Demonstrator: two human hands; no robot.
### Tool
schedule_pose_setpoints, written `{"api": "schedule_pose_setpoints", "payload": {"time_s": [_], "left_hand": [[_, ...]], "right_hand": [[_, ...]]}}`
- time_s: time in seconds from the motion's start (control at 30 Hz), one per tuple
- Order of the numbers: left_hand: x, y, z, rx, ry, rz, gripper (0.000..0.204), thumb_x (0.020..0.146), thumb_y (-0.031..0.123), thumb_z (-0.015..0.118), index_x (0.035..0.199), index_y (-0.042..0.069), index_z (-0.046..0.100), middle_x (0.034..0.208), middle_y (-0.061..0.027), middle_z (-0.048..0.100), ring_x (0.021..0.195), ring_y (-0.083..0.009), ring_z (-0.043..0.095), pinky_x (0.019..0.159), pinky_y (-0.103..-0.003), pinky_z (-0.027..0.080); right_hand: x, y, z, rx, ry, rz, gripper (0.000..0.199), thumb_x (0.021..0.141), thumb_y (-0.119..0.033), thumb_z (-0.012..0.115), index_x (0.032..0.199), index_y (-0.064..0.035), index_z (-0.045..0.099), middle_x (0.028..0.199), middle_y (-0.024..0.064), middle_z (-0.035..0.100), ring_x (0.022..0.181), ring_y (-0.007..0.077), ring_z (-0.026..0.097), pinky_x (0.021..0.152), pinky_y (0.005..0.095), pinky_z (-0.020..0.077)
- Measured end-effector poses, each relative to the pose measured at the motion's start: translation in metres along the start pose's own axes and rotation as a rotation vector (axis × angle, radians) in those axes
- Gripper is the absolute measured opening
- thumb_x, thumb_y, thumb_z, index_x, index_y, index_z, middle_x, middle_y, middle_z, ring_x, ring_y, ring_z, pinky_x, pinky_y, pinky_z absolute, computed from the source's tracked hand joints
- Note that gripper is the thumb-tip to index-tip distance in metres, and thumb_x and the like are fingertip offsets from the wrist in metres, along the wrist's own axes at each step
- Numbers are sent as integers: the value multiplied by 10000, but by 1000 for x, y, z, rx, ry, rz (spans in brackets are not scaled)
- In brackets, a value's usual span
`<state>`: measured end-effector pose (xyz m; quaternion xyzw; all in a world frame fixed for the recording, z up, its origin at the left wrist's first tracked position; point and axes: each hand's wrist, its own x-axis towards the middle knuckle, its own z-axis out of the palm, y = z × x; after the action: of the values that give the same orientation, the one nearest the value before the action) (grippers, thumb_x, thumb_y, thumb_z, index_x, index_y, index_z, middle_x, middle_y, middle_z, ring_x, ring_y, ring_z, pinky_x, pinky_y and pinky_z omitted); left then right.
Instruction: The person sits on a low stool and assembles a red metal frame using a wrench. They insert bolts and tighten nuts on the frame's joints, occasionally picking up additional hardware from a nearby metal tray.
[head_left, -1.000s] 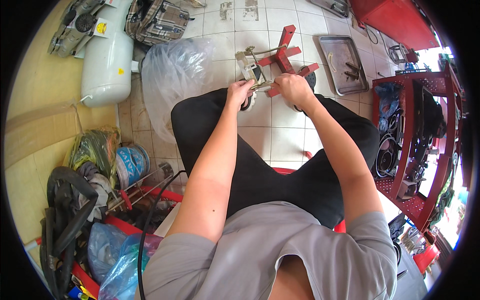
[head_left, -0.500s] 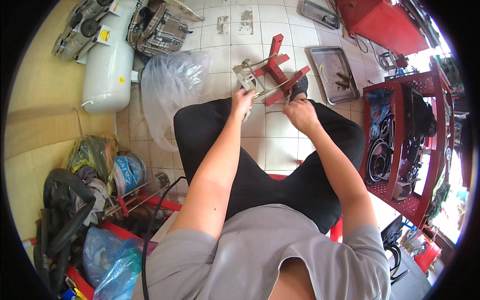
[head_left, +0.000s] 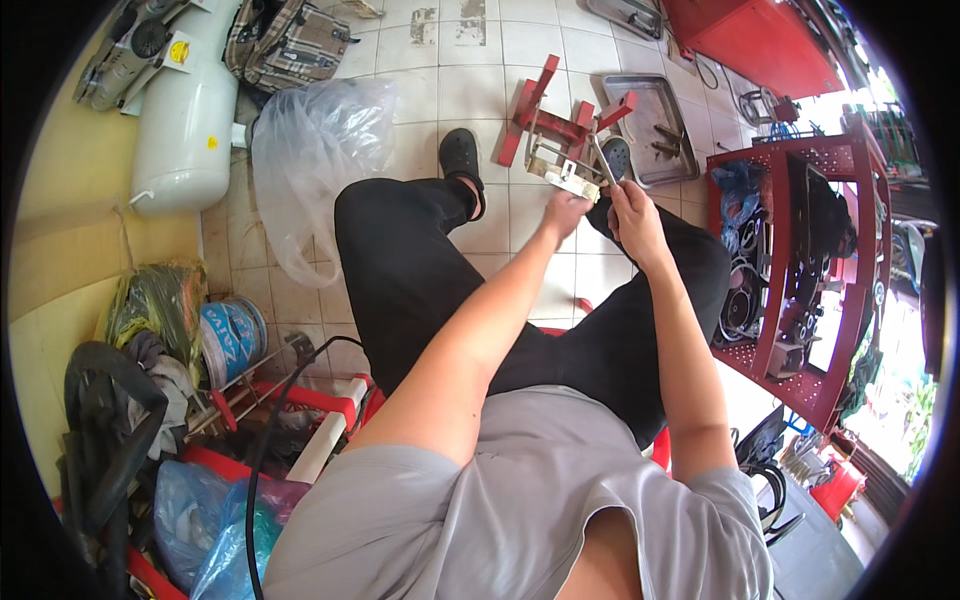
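I sit above a tiled floor with my legs in black trousers spread out. My left hand (head_left: 566, 211) grips a pale metal part (head_left: 560, 172) that sits on a low red metal stand (head_left: 556, 118) on the floor. My right hand (head_left: 628, 203) is closed around a thin metal tool (head_left: 604, 160) whose tip points up at that part. Both hands are close together between my knees.
A metal tray (head_left: 648, 118) with small parts lies beyond the stand. A clear plastic bag (head_left: 308, 150) and a white tank (head_left: 185, 110) are at the left. A red rack (head_left: 800, 270) of parts stands at the right. Bags, hoses and a wire spool crowd the lower left.
The view has swung so hands and stand now sit further right. My left hand stays on the metal part and my right hand keeps the tool against it.
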<state>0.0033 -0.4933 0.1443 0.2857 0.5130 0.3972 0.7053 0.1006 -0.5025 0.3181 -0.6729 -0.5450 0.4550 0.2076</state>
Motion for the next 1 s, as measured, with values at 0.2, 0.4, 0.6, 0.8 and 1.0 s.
{"api": "schedule_pose_setpoints", "payload": {"time_s": [0.2,0.4,0.6,0.8,1.0], "left_hand": [[2,24,-84,55,165,-426,292,898,247,492,1118,75,576,987,-72,658,796,-183,633,659,-333,485],[0,53,-104,-107,208,-222,355,889,362,616,1121,95,594,991,-39,656,864,-176,626,730,-348,445],[9,55,-102,75,209,-64,293,867,317,657,1018,66,665,911,-20,680,814,-145,642,670,-312,451],[8,61,-111,652,298,319,339,859,308,653,950,-17,690,792,-43,691,736,-145,651,634,-298,482],[-27,91,-66,320,146,10,433,949,392,502,849,-7,637,755,-83,657,711,-175,646,636,-315,501]], "right_hand": [[3,21,4,-87,13,-9,329,956,-263,458,934,37,591,593,97,550,556,185,552,563,334,433],[9,25,16,-125,3,-20,319,945,-268,474,961,22,605,686,171,582,624,263,583,613,355,450],[7,31,25,-118,-46,-4,316,939,-276,477,971,7,615,740,206,587,680,312,591,650,372,453],[16,21,45,29,-103,12,314,943,-274,473,919,25,568,648,163,541,638,261,581,625,371,454],[14,-1,114,-214,0,-175,324,903,-162,445,1137,58,402,879,340,608,817,492,605,740,547,477]]}}
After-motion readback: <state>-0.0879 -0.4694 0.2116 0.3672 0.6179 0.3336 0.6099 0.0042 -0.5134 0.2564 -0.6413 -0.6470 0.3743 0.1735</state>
